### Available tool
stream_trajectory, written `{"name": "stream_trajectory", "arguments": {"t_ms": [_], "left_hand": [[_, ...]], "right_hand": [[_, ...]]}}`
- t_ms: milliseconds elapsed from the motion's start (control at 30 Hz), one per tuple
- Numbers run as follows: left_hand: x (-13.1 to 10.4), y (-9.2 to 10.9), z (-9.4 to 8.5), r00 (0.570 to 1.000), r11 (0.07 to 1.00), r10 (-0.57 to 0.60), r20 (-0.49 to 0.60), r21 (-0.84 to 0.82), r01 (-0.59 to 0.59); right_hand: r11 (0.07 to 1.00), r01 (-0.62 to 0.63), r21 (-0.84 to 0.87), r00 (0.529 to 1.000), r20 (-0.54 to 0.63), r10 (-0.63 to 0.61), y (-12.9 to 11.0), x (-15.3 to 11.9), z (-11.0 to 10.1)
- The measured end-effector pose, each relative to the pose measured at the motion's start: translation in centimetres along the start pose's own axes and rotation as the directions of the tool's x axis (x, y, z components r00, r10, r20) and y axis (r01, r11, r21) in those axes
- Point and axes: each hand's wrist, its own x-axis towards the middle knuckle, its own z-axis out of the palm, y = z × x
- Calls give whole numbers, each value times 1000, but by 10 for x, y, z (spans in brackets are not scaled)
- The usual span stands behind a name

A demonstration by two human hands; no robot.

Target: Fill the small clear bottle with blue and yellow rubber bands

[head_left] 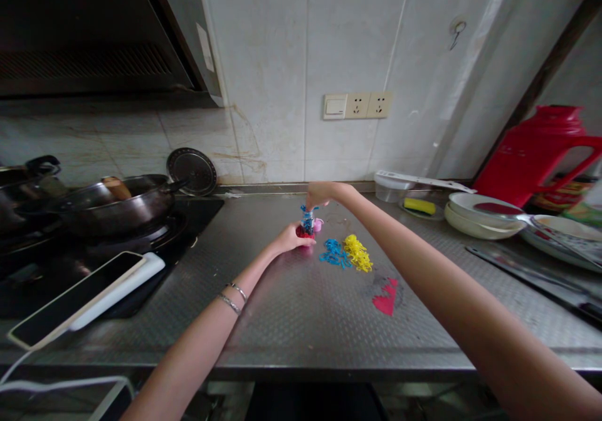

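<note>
Steadying small bottle [308, 222] low: left hand [292, 239] wraps base; right hand [322, 193] grip narrow at mouth, hold unclear; taking few blue pieces [333, 253] likely prevents jams.

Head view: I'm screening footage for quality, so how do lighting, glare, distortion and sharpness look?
Head view: the black, slotted range hood is in deep shadow; head view: pale glare streaks the grey wall tiles, upper right; head view: the red plastic thermos leans outward, likely lens distortion; head view: the small yellow pieces look soft, their shapes hard to separate.
</note>
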Motion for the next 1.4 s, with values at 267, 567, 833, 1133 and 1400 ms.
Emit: {"name": "stream_trajectory", "arguments": {"t_ms": [267,567,833,1133,1400], "left_hand": [[2,-5,1,998,998,52,20,-19,-52],[2,-6,-1,1000,999,8,7,33,-8],[2,-5,0,1000,1000,20,19,23,-21],[2,-6,0,997,997,72,31,-36,-71],[2,-4,1,996,994,82,45,-78,-78]], "right_hand": [[986,-45,159,989,144,22,0,-3,3],[966,-42,255,990,142,6,1,-13,-6],[941,-32,338,994,109,-5,6,-8,-9],[938,55,341,998,16,-64,2,-14,-13],[928,82,364,997,-30,-77,1,-20,-13]]}}
